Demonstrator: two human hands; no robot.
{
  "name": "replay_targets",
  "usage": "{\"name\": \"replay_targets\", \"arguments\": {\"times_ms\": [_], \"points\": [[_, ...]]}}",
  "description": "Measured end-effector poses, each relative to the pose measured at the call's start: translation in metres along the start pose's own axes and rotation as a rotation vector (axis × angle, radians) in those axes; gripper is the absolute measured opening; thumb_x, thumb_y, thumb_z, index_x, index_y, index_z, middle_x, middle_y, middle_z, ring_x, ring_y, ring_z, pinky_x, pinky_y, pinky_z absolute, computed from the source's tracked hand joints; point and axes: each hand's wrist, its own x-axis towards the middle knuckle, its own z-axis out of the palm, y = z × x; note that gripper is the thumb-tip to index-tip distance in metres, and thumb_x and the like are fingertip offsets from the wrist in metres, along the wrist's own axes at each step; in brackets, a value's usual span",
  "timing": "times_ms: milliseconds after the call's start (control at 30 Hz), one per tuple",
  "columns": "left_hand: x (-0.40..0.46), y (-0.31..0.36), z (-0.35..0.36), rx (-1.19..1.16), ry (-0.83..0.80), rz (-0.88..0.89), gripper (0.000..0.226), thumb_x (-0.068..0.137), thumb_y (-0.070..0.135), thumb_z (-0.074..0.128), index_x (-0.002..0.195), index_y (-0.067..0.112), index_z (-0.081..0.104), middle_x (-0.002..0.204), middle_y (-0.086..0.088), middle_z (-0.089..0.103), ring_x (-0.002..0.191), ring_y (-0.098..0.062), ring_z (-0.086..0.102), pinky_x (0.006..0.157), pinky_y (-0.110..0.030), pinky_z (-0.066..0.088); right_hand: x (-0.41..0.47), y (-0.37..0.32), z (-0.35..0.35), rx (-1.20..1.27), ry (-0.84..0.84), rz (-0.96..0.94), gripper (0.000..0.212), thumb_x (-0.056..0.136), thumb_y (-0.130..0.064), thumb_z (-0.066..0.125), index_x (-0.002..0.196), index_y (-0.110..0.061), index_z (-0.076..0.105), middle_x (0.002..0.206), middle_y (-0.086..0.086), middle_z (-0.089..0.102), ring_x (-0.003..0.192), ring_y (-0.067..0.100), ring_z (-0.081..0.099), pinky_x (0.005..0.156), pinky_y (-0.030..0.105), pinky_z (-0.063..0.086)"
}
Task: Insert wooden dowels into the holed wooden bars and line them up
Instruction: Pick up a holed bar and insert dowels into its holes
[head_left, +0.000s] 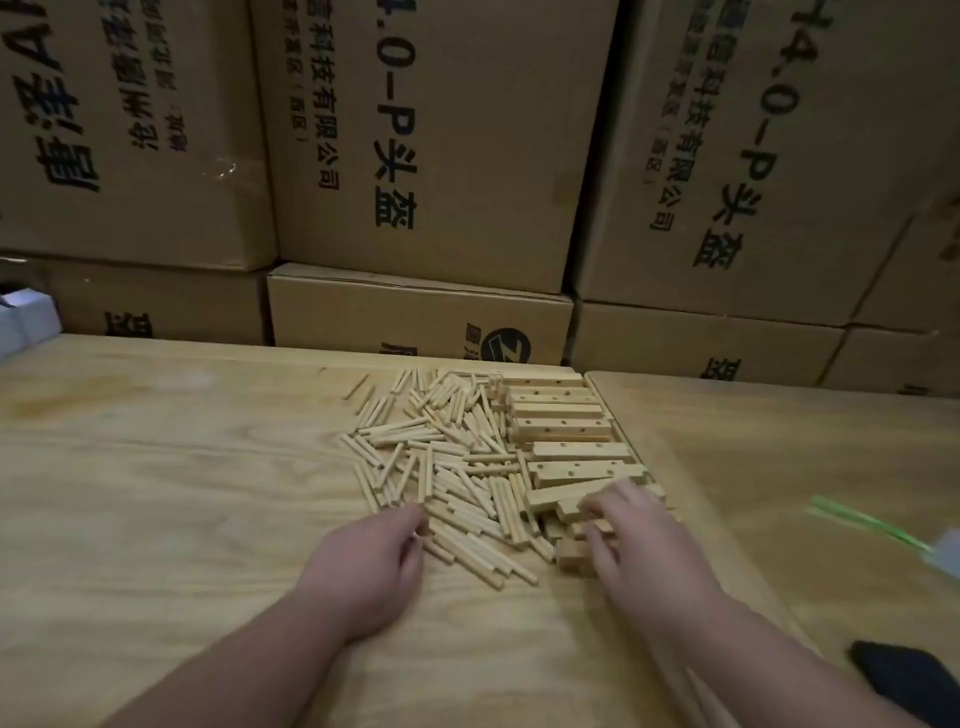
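Observation:
A wide heap of short wooden dowels (441, 457) covers the middle of the wooden table (156, 493). To its right lie several holed wooden bars (561, 428), side by side, running toward the far edge. My left hand (369, 566) rests at the near edge of the dowel heap, fingers curled, fingertips touching the dowels. My right hand (634, 545) lies over the nearest bars (569, 553), its fingers bent onto them. The picture is blurred, so whether either hand has a firm hold is unclear.
Stacked cardboard boxes (431, 156) form a wall right behind the table. A green strip (862, 522) lies at the right, a dark object (909, 680) at the near right corner, white boxes (26, 317) at the far left. A seam (639, 447) divides two tabletops.

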Motion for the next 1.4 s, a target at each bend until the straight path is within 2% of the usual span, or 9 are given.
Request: {"name": "replay_targets", "arguments": {"times_ms": [100,233,333,500,800,967,1067,1233,1400], "points": [[0.005,-0.007,0.002,-0.011,-0.031,0.129,0.02,0.091,0.047,0.043,0.106,0.035,0.049,0.093,0.013,0.066,0.09,-0.017,0.064,0.071,-0.031,0.044,0.022,0.02,-0.002,-0.12,-0.089,-0.078,0.032,0.097,-0.042,0.052,0.129,-0.043,0.053,0.119,-0.026,0.044,0.111,-0.002,0.042,0.095,0.02,0.042],[0.001,-0.017,0.002,-0.137,-0.062,0.091,0.019,0.087,0.048,0.042,0.106,0.043,0.046,0.074,0.018,0.06,0.075,-0.007,0.059,0.067,-0.03,0.044,0.042,0.038,0.001,-0.267,-0.173,-0.152,0.034,0.102,-0.042,0.041,0.135,-0.04,0.05,0.133,-0.018,0.042,0.119,0.008,0.039,0.097,0.026,0.036],[0.003,-0.023,0.005,-0.214,-0.04,0.062,0.01,0.091,0.043,0.049,0.1,0.047,0.046,0.08,0.024,0.062,0.068,-0.003,0.056,0.062,-0.028,0.042,0.053,0.045,0.0,-0.377,-0.218,-0.203,0.038,0.103,-0.042,0.04,0.139,-0.036,0.05,0.141,-0.013,0.041,0.126,0.013,0.037,0.102,0.031,0.037],[0.003,-0.025,0.004,-0.395,0.036,-0.033,0.017,0.093,0.029,0.058,0.093,0.046,0.053,0.07,0.018,0.063,0.065,-0.007,0.057,0.059,-0.031,0.044,0.06,0.047,-0.002,-0.508,-0.241,-0.341,0.034,0.1,-0.038,0.048,0.133,-0.033,0.056,0.128,-0.011,0.05,0.117,0.014,0.043,0.095,0.03,0.037],[0.004,-0.028,0.005,-0.429,0.018,-0.055,0.017,0.089,0.022,0.06,0.083,0.038,0.06,0.067,0.018,0.062,0.061,-0.008,0.057,0.056,-0.026,0.043,0.05,0.034,0.003,-0.617,-0.242,-0.251,0.032,0.093,-0.017,0.051,0.121,-0.03,0.058,0.122,-0.009,0.062,0.112,0.017,0.054,0.095,0.03,0.043],[0.004,-0.026,0.002,-0.42,0.007,-0.061,0.013,0.089,0.024,0.06,0.083,0.036,0.06,0.069,0.02,0.063,0.063,-0.006,0.058,0.055,-0.024,0.042,0.061,0.034,-0.002,-0.395,-0.236,-0.225,0.028,0.095,-0.046,0.052,0.122,-0.039,0.056,0.118,-0.02,0.051,0.11,0.004,0.047,0.098,0.023,0.04],[0.003,-0.026,0.0,-0.412,-0.005,-0.058,0.011,0.089,0.025,0.059,0.084,0.035,0.059,0.07,0.02,0.063,0.065,-0.006,0.058,0.057,-0.026,0.042,0.069,0.034,-0.005,-0.322,-0.306,-0.176,0.028,0.093,-0.048,0.056,0.12,-0.043,0.051,0.119,-0.023,0.043,0.109,0.001,0.04,0.098,0.02,0.036],[0.002,-0.024,-0.002,-0.418,-0.015,-0.058,0.009,0.086,0.029,0.057,0.083,0.036,0.059,0.068,0.02,0.063,0.063,-0.005,0.057,0.056,-0.025,0.04,0.072,0.026,-0.006,-0.287,-0.35,-0.115,0.017,0.094,-0.045,0.055,0.098,-0.048,0.038,0.117,-0.021,0.041,0.104,0.001,0.037,0.088,0.019,0.032],[0.004,-0.028,-0.001,-0.563,0.018,-0.13,0.015,0.088,0.024,0.059,0.083,0.037,0.064,0.06,0.013,0.06,0.053,-0.005,0.051,0.053,-0.021,0.04,0.066,0.008,-0.019,-0.231,-0.316,-0.077,0.011,0.093,-0.045,0.054,0.096,-0.045,0.043,0.132,-0.019,0.036,0.128,0.006,0.031,0.112,0.033,0.026]]}}
